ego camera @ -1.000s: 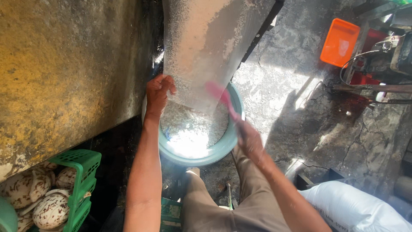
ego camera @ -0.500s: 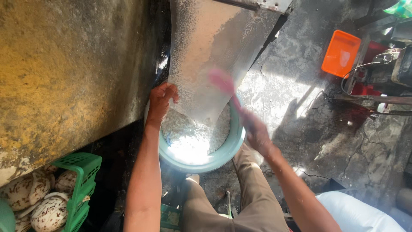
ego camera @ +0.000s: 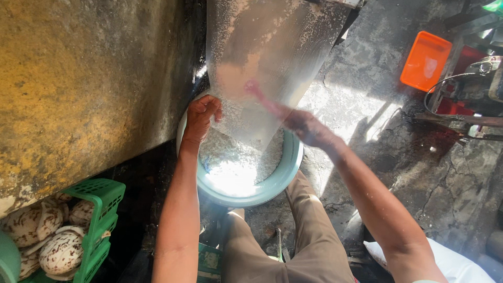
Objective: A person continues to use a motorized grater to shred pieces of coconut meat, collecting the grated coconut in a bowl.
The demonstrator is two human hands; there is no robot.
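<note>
A pale green basin (ego camera: 285, 175) sits on the ground between my knees, holding white grated flakes. A sloping metal chute (ego camera: 272, 57), dusted with the same white flakes, runs down into it. My left hand (ego camera: 201, 116) is closed on the basin's far left rim, next to the chute's edge. My right hand (ego camera: 306, 127) is blurred with motion over the chute's lower right side and grips a pink stick-like tool (ego camera: 262, 97) that lies across the chute surface.
A rough yellowish wall (ego camera: 78, 89) fills the left. A green crate (ego camera: 102, 209) with peeled coconuts (ego camera: 60, 251) stands at lower left. An orange tray (ego camera: 425, 60) and machine parts with hoses (ego camera: 471, 89) lie at upper right. A white sack (ego camera: 461, 267) is at lower right.
My right hand has swung the pink tool up and left along the chute, from near the basin rim to higher on the slope. My left hand stays on the rim.
</note>
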